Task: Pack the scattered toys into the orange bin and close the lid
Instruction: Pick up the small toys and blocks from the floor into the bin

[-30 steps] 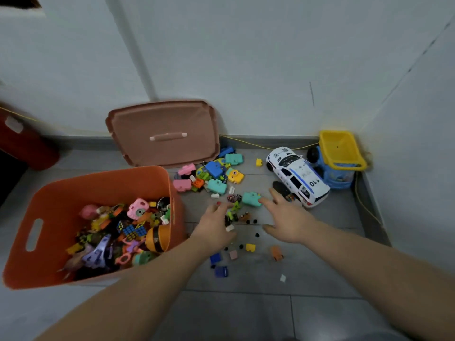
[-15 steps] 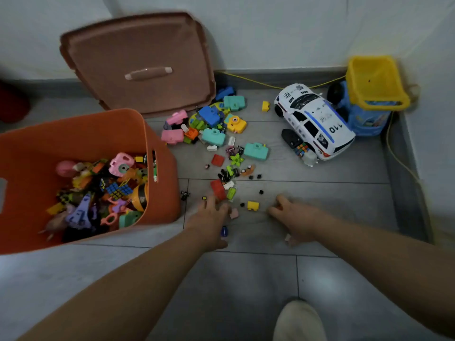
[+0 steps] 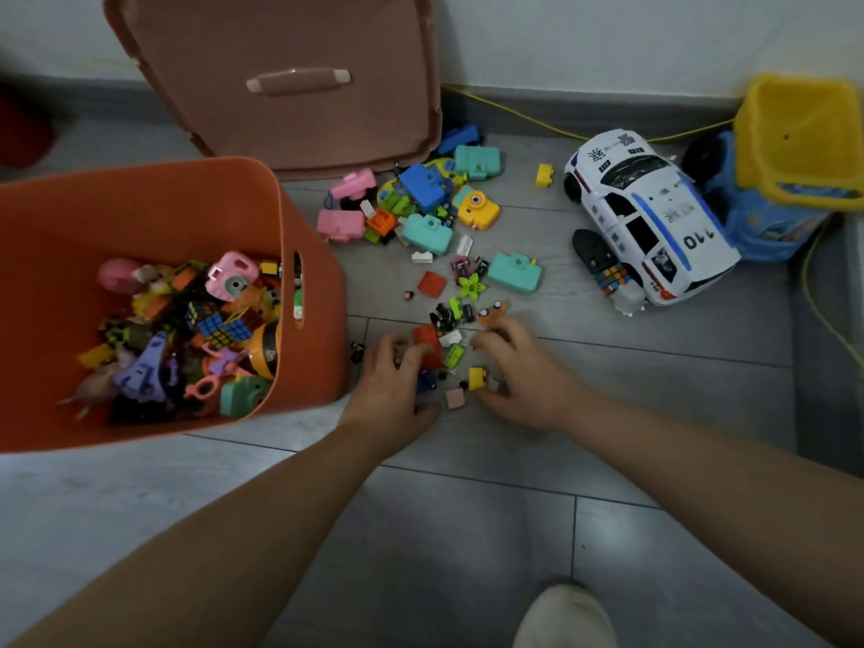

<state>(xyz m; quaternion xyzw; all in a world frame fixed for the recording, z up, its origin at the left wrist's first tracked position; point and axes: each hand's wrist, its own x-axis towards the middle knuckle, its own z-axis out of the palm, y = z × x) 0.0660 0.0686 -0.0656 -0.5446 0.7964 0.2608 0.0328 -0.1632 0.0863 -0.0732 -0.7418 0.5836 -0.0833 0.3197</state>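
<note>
Head view: at far left I see the orange plastic bin (image 3: 322,320), open and roughly half full of mixed toys, its brownish plastic lid (image 3: 290,133) propped against the wall (image 3: 561,30) behind. The left hand (image 3: 392,385) lies on the grey floor (image 3: 467,530) just beside the bin, fingers curled over a red flat brick (image 3: 428,341). The right hand (image 3: 519,376) curls in from the other side, with a small yellow brick (image 3: 477,378) between them. Whether either actually pinches a piece, I cannot tell. These bits look light, hard and slippery, so I'd scoop with cupped palms rather than pinch. Further right lie the white police car (image 3: 650,217) and the blue-and-yellow dump truck (image 3: 785,180) – bulkier, better taken by the body.
</note>
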